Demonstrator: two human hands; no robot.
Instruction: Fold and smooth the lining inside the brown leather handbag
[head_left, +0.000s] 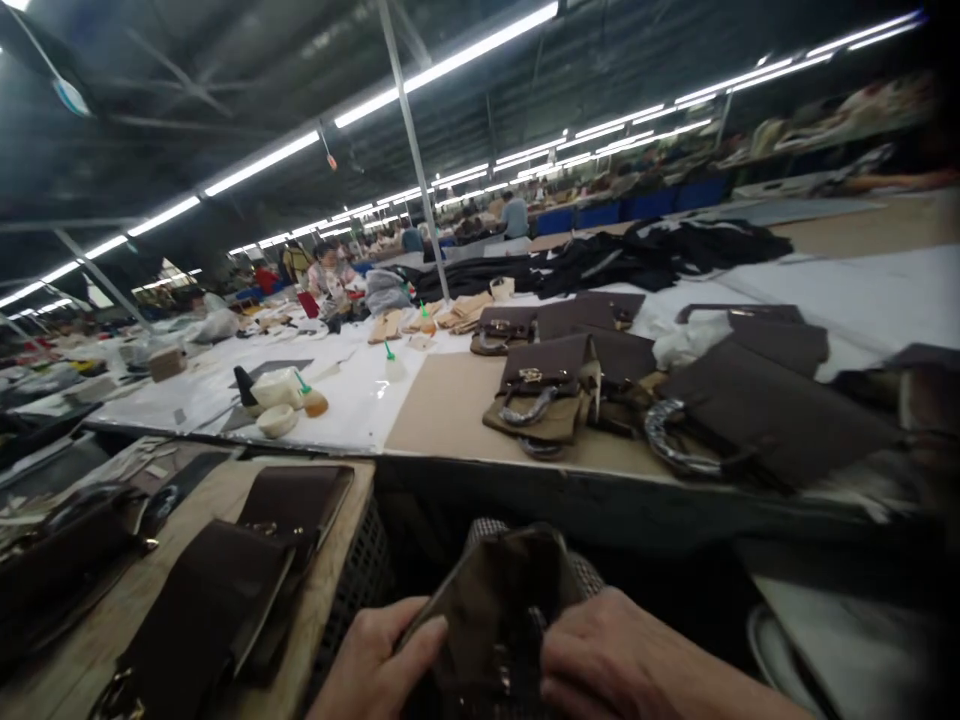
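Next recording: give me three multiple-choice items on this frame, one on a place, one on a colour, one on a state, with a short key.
1. Where does the dark brown bag piece held by the person sit in the head view?
A. bottom centre, between both hands
B. on the long table
C. on the floor at far left

2. What colour are the caps of the small glue bottles on the long table?
A. red
B. green
C. yellow

3. How do the left hand and right hand stand?
A. both flat on the table
B. one raised overhead
C. both closed on the bag piece

Key: 1 A, it lies between the two hands at the lower edge. 2 B, green tips show on the bottles. 3 C, fingers of both hands grip its sides.
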